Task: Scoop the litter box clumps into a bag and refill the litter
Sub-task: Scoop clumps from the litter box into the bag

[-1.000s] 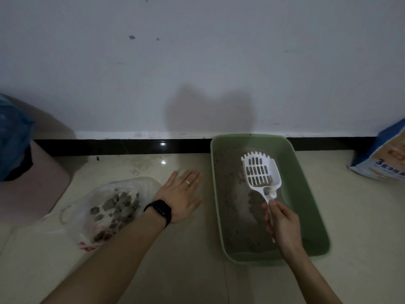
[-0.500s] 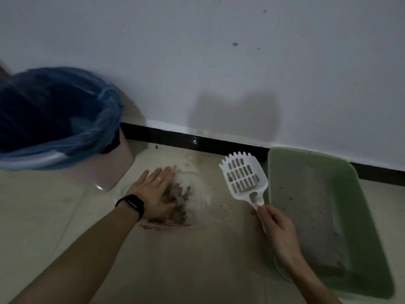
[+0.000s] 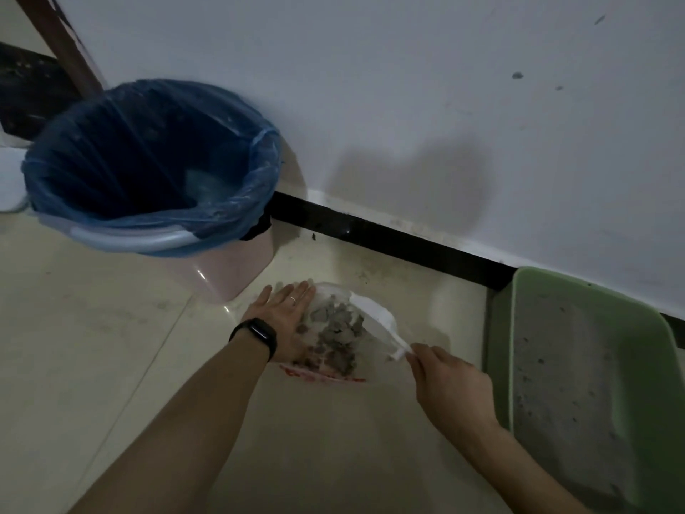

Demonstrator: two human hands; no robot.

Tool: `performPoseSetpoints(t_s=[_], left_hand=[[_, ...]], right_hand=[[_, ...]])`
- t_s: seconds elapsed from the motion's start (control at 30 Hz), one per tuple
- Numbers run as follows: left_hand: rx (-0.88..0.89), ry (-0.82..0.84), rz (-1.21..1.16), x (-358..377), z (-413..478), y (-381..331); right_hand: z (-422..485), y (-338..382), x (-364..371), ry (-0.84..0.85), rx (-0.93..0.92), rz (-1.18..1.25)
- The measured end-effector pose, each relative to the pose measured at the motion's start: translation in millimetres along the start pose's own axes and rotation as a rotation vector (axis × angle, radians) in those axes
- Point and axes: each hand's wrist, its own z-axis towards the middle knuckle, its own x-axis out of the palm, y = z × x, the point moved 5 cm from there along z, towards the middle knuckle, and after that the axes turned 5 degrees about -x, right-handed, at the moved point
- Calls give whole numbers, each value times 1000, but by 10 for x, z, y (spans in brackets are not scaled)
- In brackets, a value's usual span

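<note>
Left hand [image 3: 283, 320] flat, fingers spread, pinning bag [image 3: 333, 372] edge; right hand [image 3: 450, 389] gripping scoop [image 3: 374, 320] over clumps [image 3: 335, 333]; litter box [image 3: 589, 395] just right, bin [image 3: 155, 172] left.

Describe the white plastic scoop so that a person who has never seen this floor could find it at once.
Start at the pink waste bin with the blue liner by the wall, then look right to the clear plastic bag of grey clumps on the floor. The white plastic scoop lies tilted over that bag, its handle held by the right hand. It is the only bright white tool there.
</note>
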Motion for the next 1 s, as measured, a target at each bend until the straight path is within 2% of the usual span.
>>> performPoseSetpoints(t_s=[0.1, 0.17, 0.23, 0.33, 0.4, 0.47, 0.53, 0.63, 0.73, 0.8, 0.93, 1.0], left_hand=[[-11, -12, -5, -31, 27, -27], [-20, -63, -22, -86, 63, -77], [-17, -118, -50, -180, 135, -203], [37, -171, -140, -362, 283, -602], [104, -172, -197, -479, 361, -1005], [172, -182, -250, -563, 401, -1481], [233, -203, -292, -611, 392, -1994], [317, -209, -347, -609, 327, -2736], [352, -175, -367, -557, 268, -3258], [325, -181, -321, -493, 247, -3415], [271, -243, -264, -451, 202, -3419], [265, -260, -250, -454, 187, -3405]], right_hand=[[-2, -77, -66, -10, 48, 35], [-32, -182, -79, 47, 93, 55], [-105, -391, -137, 42, 198, 238], [-410, -902, -226, -74, 474, 658], [-714, -1300, -240, -137, 637, 715], [-1036, -1724, -244, -149, 767, 620], [-1293, -2138, -252, -85, 856, 438], [-1385, -2622, -325, 1, 813, 144], [-1142, -2956, -416, 59, 776, -13], [-835, -3118, -418, 87, 746, -55], [-229, -3262, -318, 256, 661, -57], [-131, -3230, -283, 271, 630, -44]])
